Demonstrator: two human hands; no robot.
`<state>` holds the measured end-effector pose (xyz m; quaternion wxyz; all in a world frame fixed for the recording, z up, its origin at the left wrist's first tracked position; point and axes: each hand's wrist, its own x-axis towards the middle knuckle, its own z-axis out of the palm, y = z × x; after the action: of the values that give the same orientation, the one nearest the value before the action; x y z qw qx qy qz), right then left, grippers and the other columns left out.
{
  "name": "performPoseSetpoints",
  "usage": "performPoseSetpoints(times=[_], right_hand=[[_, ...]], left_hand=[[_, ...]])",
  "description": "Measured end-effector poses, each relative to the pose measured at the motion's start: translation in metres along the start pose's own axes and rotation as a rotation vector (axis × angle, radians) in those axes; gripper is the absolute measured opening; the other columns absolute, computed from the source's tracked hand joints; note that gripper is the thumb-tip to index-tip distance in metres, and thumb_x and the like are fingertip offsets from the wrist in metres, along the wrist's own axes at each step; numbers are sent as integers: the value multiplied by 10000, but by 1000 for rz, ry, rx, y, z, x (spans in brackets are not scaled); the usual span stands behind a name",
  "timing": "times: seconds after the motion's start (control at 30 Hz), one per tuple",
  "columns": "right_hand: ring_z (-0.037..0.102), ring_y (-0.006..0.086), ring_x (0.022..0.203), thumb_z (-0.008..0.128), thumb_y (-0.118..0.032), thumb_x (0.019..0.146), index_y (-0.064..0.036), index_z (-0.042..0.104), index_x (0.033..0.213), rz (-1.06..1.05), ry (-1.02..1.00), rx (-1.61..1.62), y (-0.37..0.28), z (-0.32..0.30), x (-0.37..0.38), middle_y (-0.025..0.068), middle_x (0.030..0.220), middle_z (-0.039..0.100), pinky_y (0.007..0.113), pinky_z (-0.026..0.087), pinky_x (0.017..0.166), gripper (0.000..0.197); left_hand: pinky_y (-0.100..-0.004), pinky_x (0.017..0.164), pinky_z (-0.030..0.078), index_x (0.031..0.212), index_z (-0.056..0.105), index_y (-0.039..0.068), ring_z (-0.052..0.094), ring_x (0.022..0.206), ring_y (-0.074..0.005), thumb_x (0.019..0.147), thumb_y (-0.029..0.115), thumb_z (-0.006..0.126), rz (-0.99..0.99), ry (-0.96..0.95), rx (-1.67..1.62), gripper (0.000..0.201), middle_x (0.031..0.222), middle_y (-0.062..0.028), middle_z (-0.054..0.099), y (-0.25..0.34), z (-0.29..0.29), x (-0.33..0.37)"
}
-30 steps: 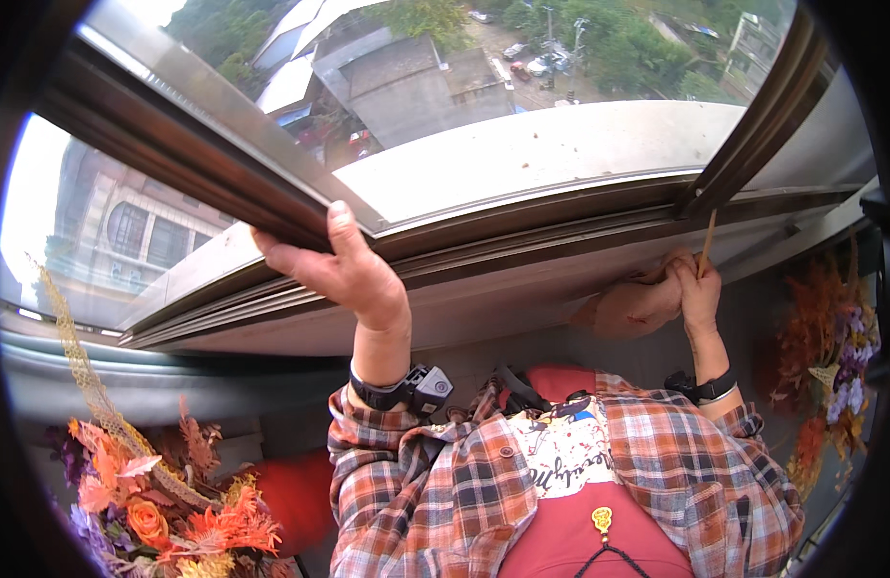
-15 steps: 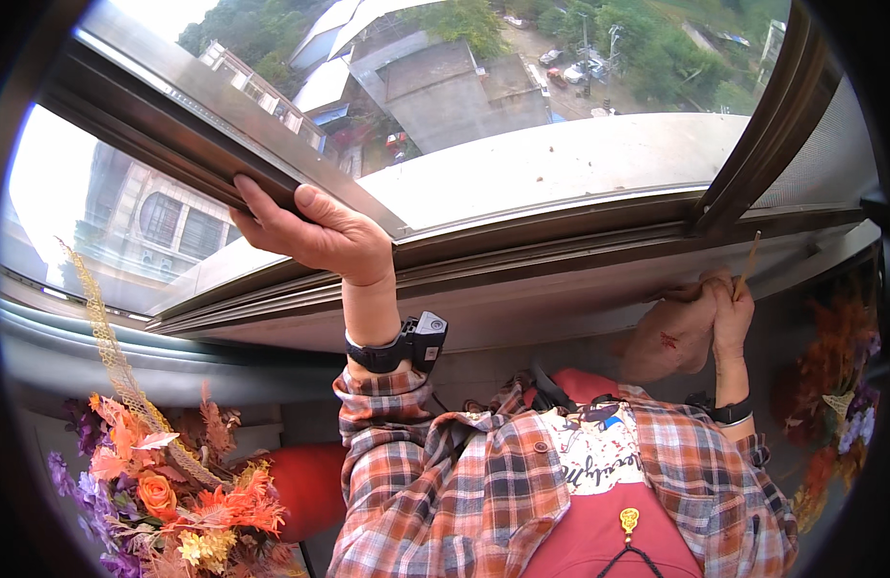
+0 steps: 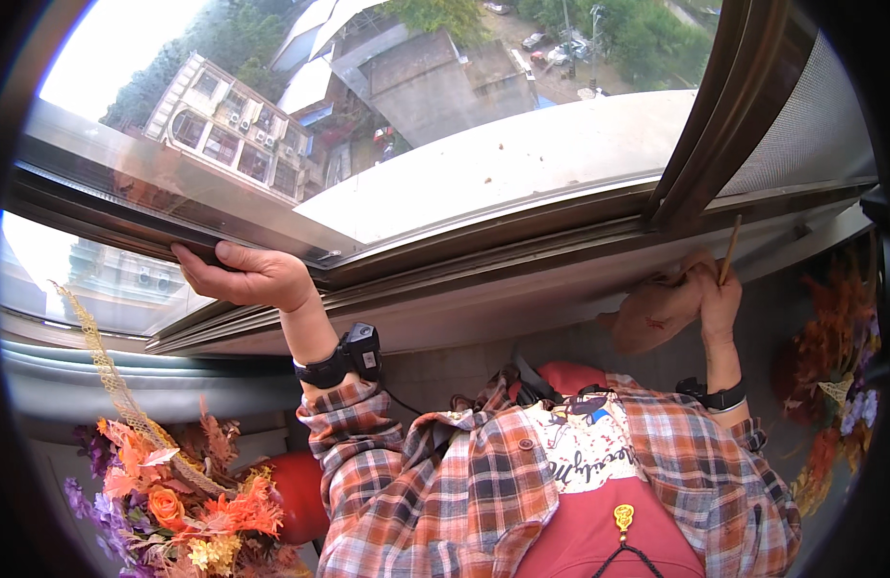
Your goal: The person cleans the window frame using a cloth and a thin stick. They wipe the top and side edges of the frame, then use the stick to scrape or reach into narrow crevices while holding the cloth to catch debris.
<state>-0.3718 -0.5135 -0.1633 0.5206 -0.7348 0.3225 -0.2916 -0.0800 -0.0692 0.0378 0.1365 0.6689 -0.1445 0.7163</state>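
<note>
My left hand [image 3: 257,276] is on the brown metal edge of a sliding window sash [image 3: 108,220]. Its thumb lies on one side of the frame and the fingers on the other. The sash stands at an angle in the view, its lower corner at the window track [image 3: 435,252]. Lower right, my right hand [image 3: 717,301] is closed around a brownish-pink cloth [image 3: 647,316] with a small red mark. A thin wooden stick [image 3: 730,249] sticks up out of the same fist. The cloth hangs beside the wall below the track.
A pale outer ledge [image 3: 503,154] lies beyond the window, with buildings and trees far below. On the right are a brown upright frame [image 3: 729,106] and an insect screen [image 3: 811,125]. Artificial flowers [image 3: 175,511] stand lower left, and more flowers [image 3: 835,385] at the right edge.
My left hand and the sash have moved left, and more building shows through the glass. The whole view has shifted a little. My right hand still holds the cloth and stick.
</note>
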Motion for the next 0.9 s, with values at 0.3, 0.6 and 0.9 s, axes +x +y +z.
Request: performPoseSetpoints(times=[0.3, 0.6, 0.9], right_hand=[[540, 121, 795, 664, -194, 883, 13, 615, 941, 49, -49, 3, 21, -11, 10, 42, 845, 615, 278, 452, 743, 220], [589, 143, 850, 623, -163, 915, 32, 624, 979, 13, -107, 21, 37, -6, 18, 64, 901, 646, 287, 468, 785, 205], [600, 155, 902, 615, -149, 913, 33, 641, 1020, -28, -122, -93, 11, 14, -17, 72, 972, 668, 285, 461, 833, 212]], left_hand=[[-477, 1035, 365, 1386, 413, -74, 477, 1195, -423, 1053, 241, 386, -80, 6, 42, 458, 1314, -269, 484, -52, -6, -7], [-496, 1061, 353, 1395, 412, -52, 454, 1230, -419, 1041, 207, 380, -104, -4, 47, 440, 1343, -252, 485, -133, -19, -7], [-471, 1054, 367, 1413, 379, -35, 452, 1240, -394, 1056, 240, 351, -112, -39, 97, 451, 1337, -255, 461, -246, -36, -7]])
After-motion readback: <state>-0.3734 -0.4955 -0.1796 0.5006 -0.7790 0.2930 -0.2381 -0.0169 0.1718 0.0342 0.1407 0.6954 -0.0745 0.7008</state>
